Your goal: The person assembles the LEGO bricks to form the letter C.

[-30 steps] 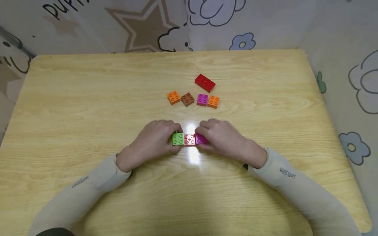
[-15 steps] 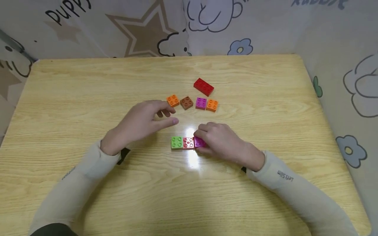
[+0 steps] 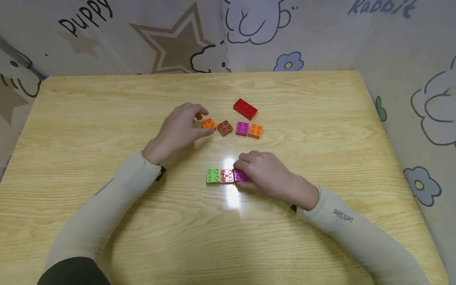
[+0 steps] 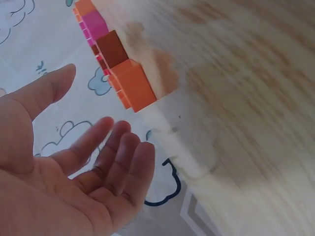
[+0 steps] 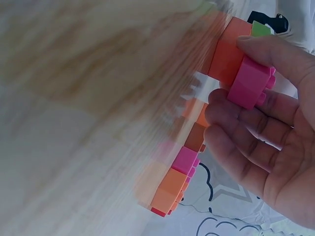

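Observation:
My left hand (image 3: pixel 179 126) is spread beside the left orange block (image 3: pixel 208 124), thumb in front of it and fingers behind. In the left wrist view that orange block (image 4: pixel 134 86) stands just past the fingers and thumb, apart from them. My right hand (image 3: pixel 268 173) pinches a magenta block (image 3: pixel 240 175) between thumb and fingers. This block ends a row on the table with a red block (image 3: pixel 227 176) and a green block (image 3: pixel 213 176). In the right wrist view the magenta block (image 5: pixel 250 82) touches the red one (image 5: pixel 230 51), and the fingers hide part of it.
Right of the left orange block lie a brown block (image 3: pixel 225 128), another magenta block (image 3: pixel 242 128) and a second orange block (image 3: pixel 255 131). A longer red brick (image 3: pixel 245 109) lies behind them. Patterned walls stand along the back and right edges of the wooden table (image 3: pixel 107 99).
My left hand has let go of the green block and moved up and away to the left orange block. My right hand still holds the magenta block in place.

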{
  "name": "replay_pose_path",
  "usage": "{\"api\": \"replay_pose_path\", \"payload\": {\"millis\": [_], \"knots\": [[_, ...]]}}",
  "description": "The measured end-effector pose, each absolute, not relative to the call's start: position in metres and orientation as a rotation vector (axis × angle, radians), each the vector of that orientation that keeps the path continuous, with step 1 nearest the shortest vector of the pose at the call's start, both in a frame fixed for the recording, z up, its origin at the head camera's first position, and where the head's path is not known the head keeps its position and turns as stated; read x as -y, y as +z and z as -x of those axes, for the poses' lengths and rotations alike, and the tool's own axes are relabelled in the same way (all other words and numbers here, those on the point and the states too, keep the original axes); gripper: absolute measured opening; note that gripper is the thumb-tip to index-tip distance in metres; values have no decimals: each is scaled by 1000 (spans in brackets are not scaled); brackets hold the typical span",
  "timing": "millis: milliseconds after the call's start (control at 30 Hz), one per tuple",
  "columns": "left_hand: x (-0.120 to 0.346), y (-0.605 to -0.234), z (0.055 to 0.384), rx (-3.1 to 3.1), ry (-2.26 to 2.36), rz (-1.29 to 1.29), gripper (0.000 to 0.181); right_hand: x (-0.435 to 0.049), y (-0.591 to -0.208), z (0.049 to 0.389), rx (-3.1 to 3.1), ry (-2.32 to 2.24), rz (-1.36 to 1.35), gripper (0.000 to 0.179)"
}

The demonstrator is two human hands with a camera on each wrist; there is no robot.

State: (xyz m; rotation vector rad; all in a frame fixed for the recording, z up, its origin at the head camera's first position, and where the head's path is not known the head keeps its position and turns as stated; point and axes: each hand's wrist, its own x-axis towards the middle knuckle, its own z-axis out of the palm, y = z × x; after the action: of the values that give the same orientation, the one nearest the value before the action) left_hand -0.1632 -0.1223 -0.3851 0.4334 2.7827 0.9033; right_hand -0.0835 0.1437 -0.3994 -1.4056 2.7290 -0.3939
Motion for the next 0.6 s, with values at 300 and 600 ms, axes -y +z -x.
{"api": "replay_pose_path", "payload": {"millis": [300, 600], "knots": [[113, -389, 172, -2753, 776, -392, 58, -144, -399, 83, -2727, -384, 1415, 33], [108, -397, 176, -2745, 735, -349, 44, -145, -400, 83, -2740, -360, 1431, 34]]}}
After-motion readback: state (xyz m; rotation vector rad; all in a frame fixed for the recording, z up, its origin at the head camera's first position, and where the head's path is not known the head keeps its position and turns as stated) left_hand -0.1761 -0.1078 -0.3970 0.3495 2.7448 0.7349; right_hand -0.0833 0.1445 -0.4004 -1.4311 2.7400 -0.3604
